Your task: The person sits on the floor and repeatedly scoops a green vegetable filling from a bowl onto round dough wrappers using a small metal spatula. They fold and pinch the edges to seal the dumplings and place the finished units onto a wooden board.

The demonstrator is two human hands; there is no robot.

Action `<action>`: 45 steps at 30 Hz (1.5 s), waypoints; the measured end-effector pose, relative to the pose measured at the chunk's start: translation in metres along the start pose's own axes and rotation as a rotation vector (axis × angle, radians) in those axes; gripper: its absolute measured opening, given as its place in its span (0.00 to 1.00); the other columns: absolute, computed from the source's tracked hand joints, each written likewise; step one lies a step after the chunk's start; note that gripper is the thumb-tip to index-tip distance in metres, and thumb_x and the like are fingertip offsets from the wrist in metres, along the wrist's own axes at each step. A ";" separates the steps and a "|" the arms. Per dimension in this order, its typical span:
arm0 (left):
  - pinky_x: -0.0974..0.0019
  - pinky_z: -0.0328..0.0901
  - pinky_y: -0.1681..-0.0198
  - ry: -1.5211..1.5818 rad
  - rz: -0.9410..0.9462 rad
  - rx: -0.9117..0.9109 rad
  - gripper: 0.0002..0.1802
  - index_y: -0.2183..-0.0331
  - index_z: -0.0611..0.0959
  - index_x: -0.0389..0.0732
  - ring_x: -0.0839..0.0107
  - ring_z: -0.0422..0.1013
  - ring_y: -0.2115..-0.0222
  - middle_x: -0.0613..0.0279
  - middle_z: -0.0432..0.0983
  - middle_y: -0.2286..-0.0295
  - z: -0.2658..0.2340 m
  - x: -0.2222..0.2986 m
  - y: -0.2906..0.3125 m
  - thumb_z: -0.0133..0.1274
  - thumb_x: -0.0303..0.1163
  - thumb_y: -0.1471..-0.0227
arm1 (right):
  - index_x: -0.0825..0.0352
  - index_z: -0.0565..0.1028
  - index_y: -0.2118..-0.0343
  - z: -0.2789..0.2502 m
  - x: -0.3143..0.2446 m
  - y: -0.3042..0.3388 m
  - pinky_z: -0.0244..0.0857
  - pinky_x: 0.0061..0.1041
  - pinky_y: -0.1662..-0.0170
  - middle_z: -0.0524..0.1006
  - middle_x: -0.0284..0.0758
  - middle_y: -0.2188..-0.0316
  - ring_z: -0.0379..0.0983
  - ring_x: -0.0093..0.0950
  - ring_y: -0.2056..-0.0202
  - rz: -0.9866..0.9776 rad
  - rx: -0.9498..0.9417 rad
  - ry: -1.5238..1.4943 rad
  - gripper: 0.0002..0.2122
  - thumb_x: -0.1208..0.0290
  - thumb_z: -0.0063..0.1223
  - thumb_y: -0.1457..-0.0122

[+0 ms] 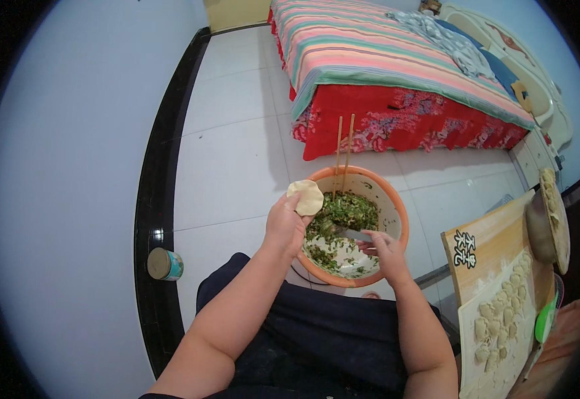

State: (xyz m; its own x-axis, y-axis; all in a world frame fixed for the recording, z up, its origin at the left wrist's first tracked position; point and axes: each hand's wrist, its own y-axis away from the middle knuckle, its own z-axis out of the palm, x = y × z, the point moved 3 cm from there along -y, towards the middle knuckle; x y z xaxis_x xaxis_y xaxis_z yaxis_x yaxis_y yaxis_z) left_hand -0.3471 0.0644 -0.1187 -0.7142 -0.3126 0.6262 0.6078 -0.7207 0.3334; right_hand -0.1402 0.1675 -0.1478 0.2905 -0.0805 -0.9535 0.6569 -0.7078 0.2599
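Observation:
My left hand (286, 223) holds a round, pale dumpling wrapper (307, 197) by its edge, over the left rim of a large basin (404, 226) with an orange rim. In the basin lies chopped green filling (356, 209), thicker at the far side, with the white bottom showing at the near side. My right hand (384, 251) is closed on the handle of a metal spoon (356, 235). The spoon's far end is in the filling, so its bowl is partly hidden. Two long chopsticks (344, 153) stand upright in the filling at the far side.
To the right, a wooden board (476, 229) and a floury white surface (472, 332) carry several dumplings (502, 312). A green dish (545, 322) and a metal pot (539, 226) stand beyond. A tin (163, 264) sits by the left wall. Behind the basin is a bed (396, 120).

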 end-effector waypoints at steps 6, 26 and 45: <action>0.60 0.66 0.49 0.001 -0.008 -0.006 0.18 0.50 0.66 0.30 0.62 0.69 0.53 0.50 0.69 0.54 0.004 0.000 0.004 0.36 0.29 0.39 | 0.63 0.75 0.55 0.031 -0.005 0.017 0.65 0.40 0.59 0.76 0.47 0.68 0.71 0.43 0.64 -0.237 -0.182 0.781 0.15 0.61 0.43 0.39; 0.60 0.67 0.51 0.002 -0.021 -0.023 0.18 0.51 0.66 0.30 0.61 0.70 0.54 0.49 0.69 0.54 0.006 -0.002 0.003 0.36 0.30 0.39 | 0.65 0.76 0.59 0.043 -0.005 0.030 0.66 0.39 0.60 0.76 0.46 0.71 0.72 0.43 0.65 -0.335 -0.161 0.829 0.12 0.66 0.43 0.40; 0.59 0.67 0.50 -0.030 -0.035 -0.016 0.18 0.50 0.65 0.31 0.61 0.69 0.53 0.49 0.68 0.53 0.004 -0.005 0.002 0.35 0.30 0.39 | 0.65 0.77 0.63 0.013 -0.021 0.037 0.66 0.35 0.59 0.78 0.42 0.69 0.74 0.41 0.65 -0.089 -0.266 0.769 0.15 0.63 0.39 0.38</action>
State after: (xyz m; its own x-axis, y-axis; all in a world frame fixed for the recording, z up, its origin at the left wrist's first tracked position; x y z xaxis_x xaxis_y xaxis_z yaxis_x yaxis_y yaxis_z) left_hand -0.3411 0.0669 -0.1183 -0.7242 -0.2687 0.6351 0.5767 -0.7409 0.3442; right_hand -0.1310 0.1345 -0.1203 0.5620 0.5402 -0.6264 0.8151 -0.4905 0.3083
